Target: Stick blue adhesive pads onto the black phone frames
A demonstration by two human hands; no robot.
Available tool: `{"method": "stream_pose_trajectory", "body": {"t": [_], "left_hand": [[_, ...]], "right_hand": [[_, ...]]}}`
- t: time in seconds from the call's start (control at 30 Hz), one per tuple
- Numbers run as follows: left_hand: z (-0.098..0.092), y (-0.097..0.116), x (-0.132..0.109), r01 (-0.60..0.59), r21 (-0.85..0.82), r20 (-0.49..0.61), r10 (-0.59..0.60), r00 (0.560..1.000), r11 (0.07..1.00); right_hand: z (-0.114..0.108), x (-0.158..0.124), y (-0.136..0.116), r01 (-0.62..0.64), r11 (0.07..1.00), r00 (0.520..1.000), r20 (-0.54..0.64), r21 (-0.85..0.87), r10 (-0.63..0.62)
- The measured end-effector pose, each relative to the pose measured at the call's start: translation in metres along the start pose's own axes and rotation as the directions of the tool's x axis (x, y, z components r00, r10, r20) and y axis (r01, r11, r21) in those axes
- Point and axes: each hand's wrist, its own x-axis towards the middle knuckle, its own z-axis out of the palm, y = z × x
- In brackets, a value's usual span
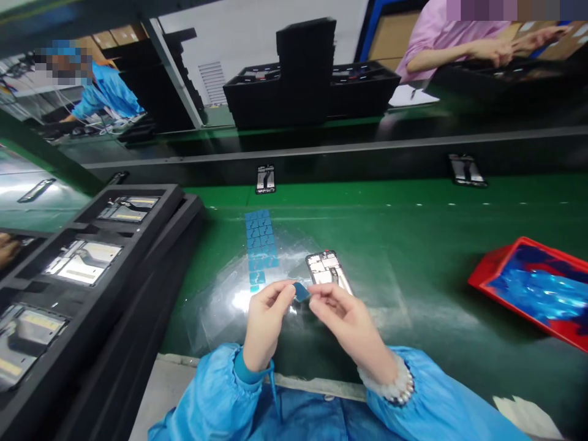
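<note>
One blue pad [302,291] | held: left hand [269,318], right hand [349,324] | phone frame [328,271] lengthwise away

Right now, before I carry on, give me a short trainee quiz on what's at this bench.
1. True or false: the small blue sticker is held between the fingers of the left hand and the right hand.
2. What lies in the red bin? A) blue film scraps B) screws C) batteries
3. Fill in: the phone frame on the green mat lies just beyond the ___ hand.

Key: 1 true; 2 A; 3 right.
</note>
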Motion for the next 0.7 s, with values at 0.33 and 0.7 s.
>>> {"method": "stream_pose_trajectory", "body": {"t": [0.33, 0.7], "left_hand": [[0.002, 0.000, -0.001, 0.142, -0.045, 0.109, -0.136, 0.985, 0.989], [0.003, -0.001, -0.006, -0.245, 0.336, 0.048, 0.243, 0.969, 0.909]], "right_hand": [[0.002, -0.007, 0.001, -0.143, 0.964, 0.989, 0.059, 0.224, 0.133], [-0.015, -0.020, 0.019, 0.298, 0.798, 0.887, -0.156, -0.524, -0.434]]}}
